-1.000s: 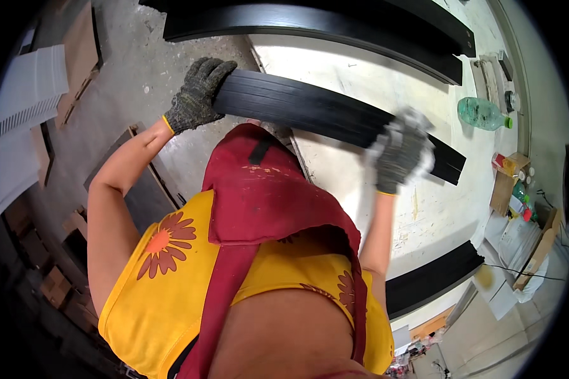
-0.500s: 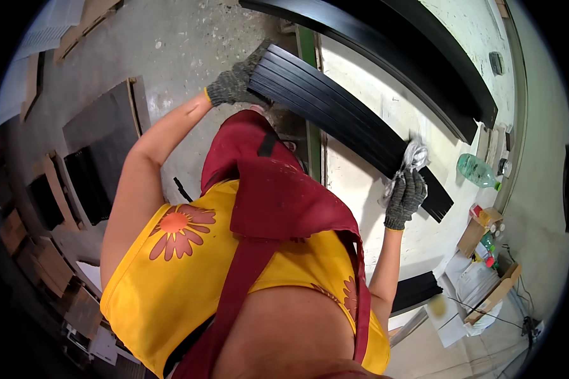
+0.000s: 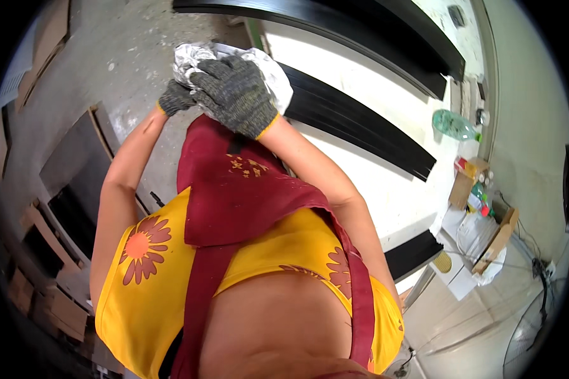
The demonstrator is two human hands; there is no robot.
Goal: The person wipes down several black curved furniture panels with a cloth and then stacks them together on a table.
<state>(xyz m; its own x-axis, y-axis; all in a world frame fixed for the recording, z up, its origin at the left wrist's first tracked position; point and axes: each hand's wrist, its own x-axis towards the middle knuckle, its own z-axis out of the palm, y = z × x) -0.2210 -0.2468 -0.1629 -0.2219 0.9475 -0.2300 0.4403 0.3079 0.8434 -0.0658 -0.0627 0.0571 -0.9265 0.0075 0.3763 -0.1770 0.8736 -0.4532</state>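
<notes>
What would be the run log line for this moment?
left hand: on white cloth | right hand: on cloth | black panel: flat on white table

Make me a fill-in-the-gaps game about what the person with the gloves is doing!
Both hands wear grey knitted ____.
The right hand and the left hand hold a crumpled white ____ between them.
The long ridged strip lying on the white table is coloured ____.
A see-through green ____ lies near the table's far end.

Missing words: gloves; cloth; black; bottle
</notes>
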